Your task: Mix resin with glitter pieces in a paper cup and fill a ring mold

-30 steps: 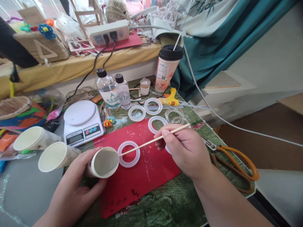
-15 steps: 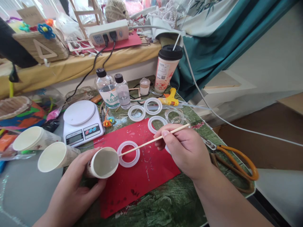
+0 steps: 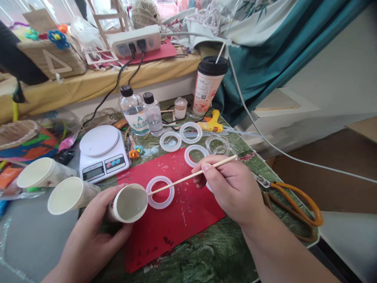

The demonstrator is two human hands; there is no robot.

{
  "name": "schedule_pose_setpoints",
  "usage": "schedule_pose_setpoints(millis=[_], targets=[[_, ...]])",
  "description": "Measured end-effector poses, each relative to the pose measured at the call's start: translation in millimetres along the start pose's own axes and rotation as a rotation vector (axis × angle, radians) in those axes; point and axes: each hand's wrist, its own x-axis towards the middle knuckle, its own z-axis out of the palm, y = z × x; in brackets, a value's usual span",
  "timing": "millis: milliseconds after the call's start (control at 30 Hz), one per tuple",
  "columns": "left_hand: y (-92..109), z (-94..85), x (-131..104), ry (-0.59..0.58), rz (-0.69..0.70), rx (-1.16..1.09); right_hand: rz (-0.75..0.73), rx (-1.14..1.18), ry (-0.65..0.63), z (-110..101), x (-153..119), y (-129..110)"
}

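Note:
My left hand (image 3: 91,232) is wrapped round a white paper cup (image 3: 131,203), tilted with its mouth toward me and clear-looking liquid inside. Between the thumb and fingers of my right hand (image 3: 232,184) is a thin wooden stick (image 3: 188,177). The stick's lower tip is at the cup's right rim, above a translucent ring mold (image 3: 150,186) on the red sheet (image 3: 176,224). Another ring mold (image 3: 188,157) lies at the sheet's upper edge, just behind my right fingers. One more ring is mostly hidden under my right hand.
Two paper cups (image 3: 66,195) and a white scale (image 3: 104,151) are at left. Behind the sheet are two bottles (image 3: 153,118), more rings (image 3: 170,141), a yellow glue gun (image 3: 213,122) and a tall drink cup (image 3: 207,86). Orange-handled scissors (image 3: 300,196) lie at right.

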Motion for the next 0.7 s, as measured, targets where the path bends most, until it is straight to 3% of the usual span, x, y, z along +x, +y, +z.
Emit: schedule_pose_setpoints(millis=[700], targets=[[0.5,0.2,1.6,0.006,0.016,-0.008,-0.012,-0.002,0.011,0.5,-0.9,1.9]])
